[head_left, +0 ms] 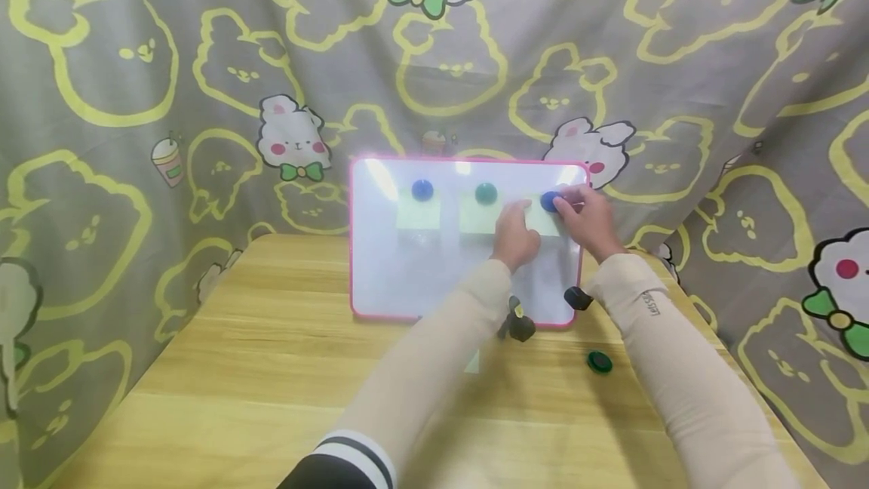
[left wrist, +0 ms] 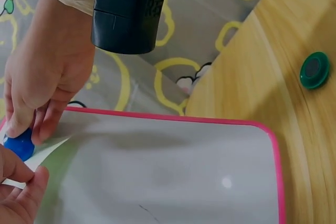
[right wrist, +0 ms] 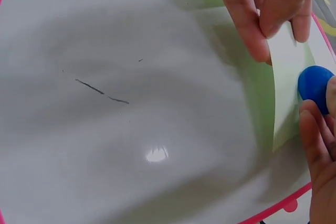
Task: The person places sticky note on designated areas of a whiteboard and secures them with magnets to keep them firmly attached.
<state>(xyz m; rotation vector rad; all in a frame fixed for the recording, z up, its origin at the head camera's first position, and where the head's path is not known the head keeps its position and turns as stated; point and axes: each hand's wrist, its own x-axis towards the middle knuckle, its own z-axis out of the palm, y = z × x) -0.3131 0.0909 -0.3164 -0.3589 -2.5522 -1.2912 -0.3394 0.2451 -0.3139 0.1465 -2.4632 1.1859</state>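
Note:
A whiteboard (head_left: 387, 270) with a pink rim leans upright at the back of the table. My right hand (head_left: 592, 223) grips a round blue magnet (right wrist: 314, 88) at the board's upper right, over a pale green paper note (right wrist: 287, 77). With thumb and finger, my left hand (head_left: 517, 236) pinches the left edge of that note, which bends away from the board in the left wrist view. Further left, a green magnet (head_left: 486, 193) sits on a second note (head_left: 477, 222), and another blue magnet (head_left: 422, 189) on a third note (head_left: 418, 217).
A loose green magnet (head_left: 600, 361) lies on the wooden table (head_left: 271, 368), right of the board. A small pale scrap (head_left: 472, 362) is near my left forearm. Behind the board hangs a patterned curtain (head_left: 231, 127). Black wrist cameras (left wrist: 128, 17) are strapped to both wrists.

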